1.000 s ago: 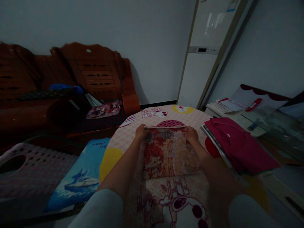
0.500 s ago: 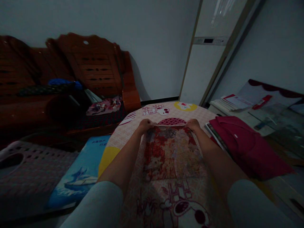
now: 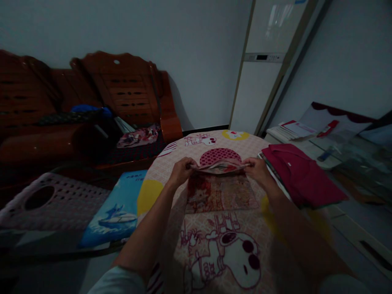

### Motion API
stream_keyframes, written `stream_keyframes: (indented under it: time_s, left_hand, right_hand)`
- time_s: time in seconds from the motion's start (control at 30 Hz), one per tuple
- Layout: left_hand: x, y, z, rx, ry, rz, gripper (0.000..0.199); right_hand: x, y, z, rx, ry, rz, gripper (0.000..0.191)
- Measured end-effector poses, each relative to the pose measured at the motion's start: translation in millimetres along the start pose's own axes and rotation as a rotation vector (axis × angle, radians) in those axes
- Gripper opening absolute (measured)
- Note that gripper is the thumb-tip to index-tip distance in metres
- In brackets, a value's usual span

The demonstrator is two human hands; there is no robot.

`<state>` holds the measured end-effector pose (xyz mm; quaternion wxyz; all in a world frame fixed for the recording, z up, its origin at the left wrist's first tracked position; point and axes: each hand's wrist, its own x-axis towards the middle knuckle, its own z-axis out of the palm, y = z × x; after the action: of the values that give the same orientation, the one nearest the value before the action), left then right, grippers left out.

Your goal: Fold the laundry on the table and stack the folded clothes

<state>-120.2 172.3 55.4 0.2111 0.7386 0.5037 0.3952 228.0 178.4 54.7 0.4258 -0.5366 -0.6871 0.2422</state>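
A red-and-tan patterned cloth (image 3: 222, 196) lies flat on the round table, its far part lifted and doubled back a little towards me. My left hand (image 3: 183, 169) pinches the far left corner of the lifted edge. At the far right corner, my right hand (image 3: 256, 168) grips the same edge between thumb and fingers. The edge sags slightly between the two hands and shows a paler inner layer. Whether the cloth is a garment, I cannot tell. Just beyond it, a dark pink dotted oval (image 3: 219, 154) shows on the tablecloth.
The tablecloth (image 3: 232, 261) is pale pink with printed cartoon dogs. Folded magenta clothing (image 3: 297, 171) is stacked at the right. On the left are a blue bag (image 3: 119, 214), a woven plastic chair (image 3: 70, 200) and a wooden sofa (image 3: 131, 94). A tall white air conditioner (image 3: 254, 90) stands behind.
Both hands have drawn the cloth's far edge up and towards me, so less of its flat surface shows. The edge now gapes into layers. The view has shifted slightly.
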Motion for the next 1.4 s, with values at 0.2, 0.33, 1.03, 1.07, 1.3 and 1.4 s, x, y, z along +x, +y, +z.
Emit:
stream_keyframes:
  time_s: [0.2, 0.33, 1.03, 1.07, 1.3, 1.4]
  left_hand:
    - [-79, -4, 24.1, 0.151, -0.042, 0.079, 0.027]
    - [-89, -9, 29.2, 0.182, -0.018, 0.102, 0.035]
    - [-97, 2, 33.4, 0.142, -0.05, 0.208, 0.024]
    - [-99, 4, 32.2, 0.139, -0.056, 0.192, 0.022]
    - [-87, 18, 26.3, 0.081, 0.149, 0.033, 0.031]
    - [-72, 23, 29.5, 0.059, 0.105, 0.017, 0.025]
  right_hand:
    - [-87, 13, 17, -0.199, -0.035, -0.056, 0.029]
    - [-98, 14, 26, -0.267, 0.037, -0.132, 0.031]
    - [-97, 25, 25, -0.335, 0.115, -0.246, 0.032]
    - [-99, 26, 26, -0.339, 0.096, -0.232, 0.032]
    - [-102, 8, 35, -0.36, 0.193, -0.213, 0.03]
    - [-101, 0, 43, -0.422, 0.182, -0.208, 0.03]
